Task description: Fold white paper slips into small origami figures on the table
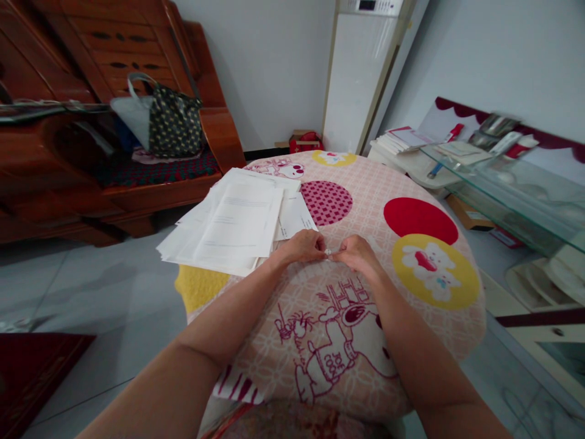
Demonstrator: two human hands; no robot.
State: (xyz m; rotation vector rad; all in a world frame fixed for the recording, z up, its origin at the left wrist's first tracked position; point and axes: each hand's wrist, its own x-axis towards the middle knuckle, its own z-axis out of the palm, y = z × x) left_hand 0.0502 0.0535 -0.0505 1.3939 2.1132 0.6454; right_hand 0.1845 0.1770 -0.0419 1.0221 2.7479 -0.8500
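Pinching a small white thing (328,252), the left hand (307,246) and the right hand (355,252) meet close together, just above or on the pink tablecloth (450,335). Both hands are nearly closed, with the fingers curled in and the tips held tight on the white thing, one hand at each side of it. It is too little to tell what it is. A messy pile of white papers (237,225) lies just beside the left hand, on the left part of the table, and some of the sheets poke out past the edge. The top sheet has thin lines of print on it. A smaller white sheet (296,214) with black print sticks out from the right side of the pile, near the left hand. Below the hands, the cloth has a cartoon dog (336,353) with "JOE COOL" on its shirt. To the right of the right hand, there is a red circle (420,221) and a yellow circle with white bears (432,271). Behind the papers, a dotted bag (176,122) sits on a brown wooden bench (159,201)
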